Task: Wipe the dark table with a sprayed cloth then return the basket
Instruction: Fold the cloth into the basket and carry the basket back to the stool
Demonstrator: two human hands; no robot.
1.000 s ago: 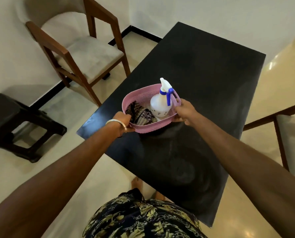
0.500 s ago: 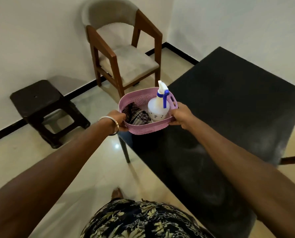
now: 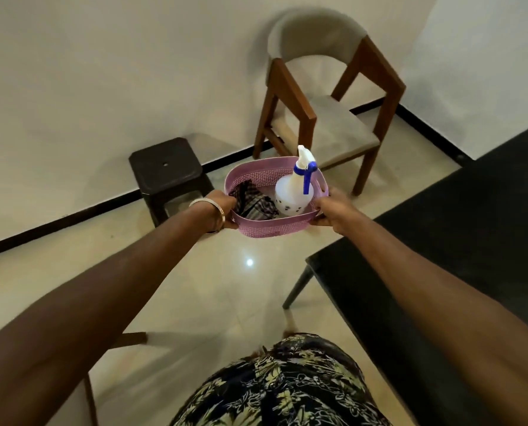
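I hold a pink woven plastic basket (image 3: 265,226) in the air over the tiled floor, left of the dark table (image 3: 459,229). My left hand (image 3: 222,207) grips its left end and my right hand (image 3: 332,210) grips its right end. Inside stand a white spray bottle (image 3: 292,192) with a blue trigger, upright on the right, and a crumpled checked cloth (image 3: 252,202) on the left. The table's near corner and one thin leg show at the right.
A small dark stool (image 3: 166,167) stands against the wall just beyond the basket. A wooden chair (image 3: 324,118) with a grey cushion sits in the corner. Another wooden chair part (image 3: 90,392) shows at lower left. Glossy tiled floor (image 3: 213,290) lies below.
The basket has been carried off the table to the left and now hangs over the floor. The view has swung left, bringing the stool and chair toward the centre.
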